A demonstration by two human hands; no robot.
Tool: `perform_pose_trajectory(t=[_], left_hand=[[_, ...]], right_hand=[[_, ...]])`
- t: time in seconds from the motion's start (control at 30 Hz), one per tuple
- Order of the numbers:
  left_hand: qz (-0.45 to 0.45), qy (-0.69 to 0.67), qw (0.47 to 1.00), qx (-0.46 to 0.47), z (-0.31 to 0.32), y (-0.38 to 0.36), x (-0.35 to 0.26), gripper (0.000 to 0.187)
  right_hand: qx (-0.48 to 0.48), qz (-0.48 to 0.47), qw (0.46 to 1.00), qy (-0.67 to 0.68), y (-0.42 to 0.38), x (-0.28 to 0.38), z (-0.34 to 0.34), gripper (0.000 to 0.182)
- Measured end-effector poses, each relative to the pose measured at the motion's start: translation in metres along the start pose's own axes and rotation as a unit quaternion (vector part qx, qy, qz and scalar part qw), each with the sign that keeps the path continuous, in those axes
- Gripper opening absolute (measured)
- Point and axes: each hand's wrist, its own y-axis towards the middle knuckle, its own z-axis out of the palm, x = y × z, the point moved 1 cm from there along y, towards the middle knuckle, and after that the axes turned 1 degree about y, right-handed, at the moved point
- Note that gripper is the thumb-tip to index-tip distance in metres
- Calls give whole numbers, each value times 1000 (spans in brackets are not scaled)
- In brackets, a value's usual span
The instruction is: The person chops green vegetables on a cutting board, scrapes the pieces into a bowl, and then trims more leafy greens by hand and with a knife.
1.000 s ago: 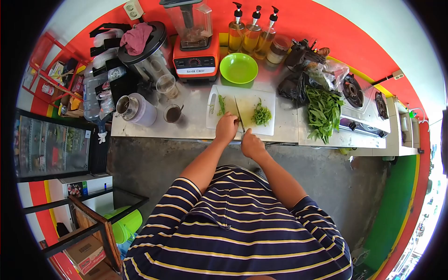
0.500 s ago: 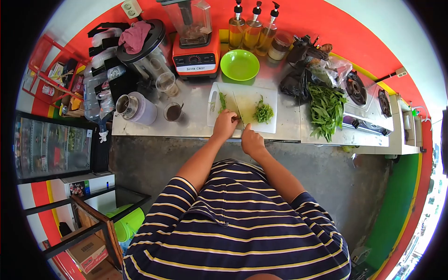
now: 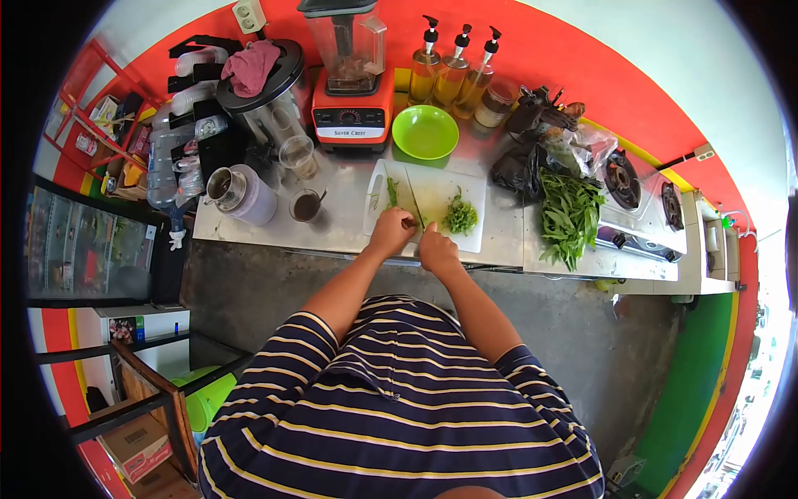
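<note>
A white cutting board (image 3: 471, 241) lies at the counter's front edge. My right hand (image 3: 438, 249) is closed round the handle of a knife (image 3: 417, 204), whose blade points away from me over the board. Just left of it, my left hand (image 3: 391, 233) is closed at the board's front edge; what its fingers hold is hidden or too small to make out. Chopped greens (image 3: 460, 215) form a pile on the board's right side. Some uncut green stems (image 3: 392, 193) lie on its left part, beyond my left hand.
Behind the board are a green bowl (image 3: 426, 132), a red blender (image 3: 352, 112) and pump bottles (image 3: 450, 76). A glass of dark liquid (image 3: 305, 205) and a steel-topped container (image 3: 241, 195) stand left. Leafy greens (image 3: 572, 219) and a stove (image 3: 636, 241) are right.
The whole view has shifted slightly, with the counter items lower and a little to the left on the right side. Both hands stay closed at the board, close together.
</note>
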Motion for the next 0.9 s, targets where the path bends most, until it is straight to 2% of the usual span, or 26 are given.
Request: perform_pose_trajectory(t=[0.13,0.2,0.33,0.43,0.53,0.73,0.8,0.9], left_hand=[[5,-22,1000,-4,-1,-1,-5,18],[30,27,997,-63,2,-3,-3,18],[1,47,996,-72,8,-8,2,16],[-5,33,997,-64,3,-10,1,15],[16,-14,998,-51,-2,-13,1,15],[-25,-41,996,-73,8,-17,4,10],[33,9,994,-100,9,-17,5,11],[17,24,996,-81,9,-17,3,10]], right_hand=[[6,5,999,-41,4,0,-3,38],[-6,8,999,-39,-8,-1,9,38],[-25,19,999,-34,-14,1,24,35],[-12,2,1000,-14,-1,0,12,42],[10,13,1000,-7,-3,2,0,41],[31,31,999,15,-16,6,14,42],[28,29,999,22,-12,7,13,45],[34,31,999,23,7,3,-3,49]])
